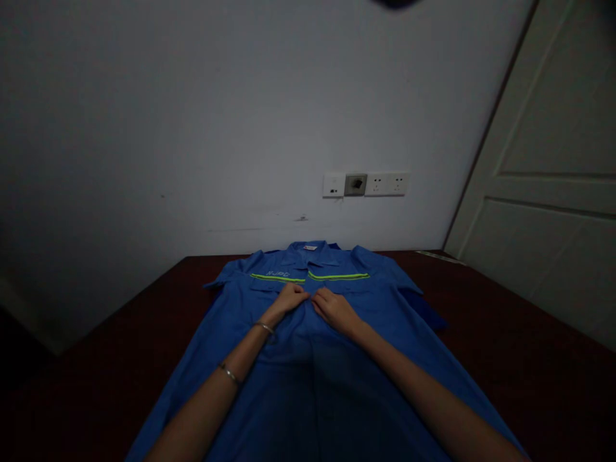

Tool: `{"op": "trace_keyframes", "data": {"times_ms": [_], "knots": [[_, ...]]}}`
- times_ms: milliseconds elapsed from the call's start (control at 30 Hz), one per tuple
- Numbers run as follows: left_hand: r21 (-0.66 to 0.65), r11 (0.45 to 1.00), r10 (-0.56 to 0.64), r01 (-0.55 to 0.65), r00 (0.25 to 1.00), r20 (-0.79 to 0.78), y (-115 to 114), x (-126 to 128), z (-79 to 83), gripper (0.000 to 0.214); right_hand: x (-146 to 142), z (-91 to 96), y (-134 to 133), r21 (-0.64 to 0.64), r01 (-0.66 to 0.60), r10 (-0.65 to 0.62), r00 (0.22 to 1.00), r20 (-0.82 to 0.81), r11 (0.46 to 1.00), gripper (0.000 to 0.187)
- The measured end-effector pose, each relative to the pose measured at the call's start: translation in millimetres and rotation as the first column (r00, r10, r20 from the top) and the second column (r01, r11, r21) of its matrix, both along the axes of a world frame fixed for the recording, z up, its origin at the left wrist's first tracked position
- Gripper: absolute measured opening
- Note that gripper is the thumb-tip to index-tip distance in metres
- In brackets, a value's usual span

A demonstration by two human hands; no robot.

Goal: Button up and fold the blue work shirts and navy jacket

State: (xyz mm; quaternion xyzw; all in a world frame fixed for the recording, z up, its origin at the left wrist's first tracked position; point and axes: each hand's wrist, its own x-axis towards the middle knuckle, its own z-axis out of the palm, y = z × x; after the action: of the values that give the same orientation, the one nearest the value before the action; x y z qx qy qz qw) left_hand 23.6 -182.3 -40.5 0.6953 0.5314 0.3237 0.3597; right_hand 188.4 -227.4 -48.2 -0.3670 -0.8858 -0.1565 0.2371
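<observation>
A blue work shirt (pixel 298 359) with a yellow-green reflective stripe across the chest lies flat, front up, on a dark red-brown table (pixel 520 333), collar toward the wall. My left hand (pixel 289 298) and my right hand (pixel 333 308) meet at the shirt's front opening just below the stripe. Fingers of both hands are curled and pinch the fabric of the placket. Two thin bracelets circle my left forearm. The light is dim and the fingertips are hard to make out.
A white wall stands right behind the table with a row of sockets (pixel 366 184). A pale panelled door (pixel 553 192) is at the right. The table's left edge drops into dark floor.
</observation>
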Motion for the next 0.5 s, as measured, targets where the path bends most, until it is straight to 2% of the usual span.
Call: {"op": "trace_keyframes", "data": {"times_ms": [167, 300, 400, 500], "knots": [[-0.096, 0.995, 0.043, -0.031, 0.991, 0.125, -6, 2, 4.0, 0.025, 1, 4.3, -1, 0.017, -0.004, 0.004, 1.0, 0.02, 1.0, 0.019], [-0.147, 0.988, 0.081, -0.046, 0.966, 0.245, -13, 5, 6.5, 0.027, 2, 5.9, -1, -0.019, -0.024, 0.023, 0.999, -0.026, 1.0, 0.018], [-0.131, 0.99, 0.084, -0.046, 0.952, 0.296, -17, 6, 7.5, 0.027, 3, 1.9, 2, -0.105, -0.055, 0.037, 0.986, -0.166, 0.993, 0.016], [-0.05, 0.999, 0.013, 0.002, 0.956, 0.292, -17, 4, 12.0, 0.027, 5, -3.4, 7, -0.207, -0.125, 0.038, 0.925, -0.378, 0.97, 0.014]]}}
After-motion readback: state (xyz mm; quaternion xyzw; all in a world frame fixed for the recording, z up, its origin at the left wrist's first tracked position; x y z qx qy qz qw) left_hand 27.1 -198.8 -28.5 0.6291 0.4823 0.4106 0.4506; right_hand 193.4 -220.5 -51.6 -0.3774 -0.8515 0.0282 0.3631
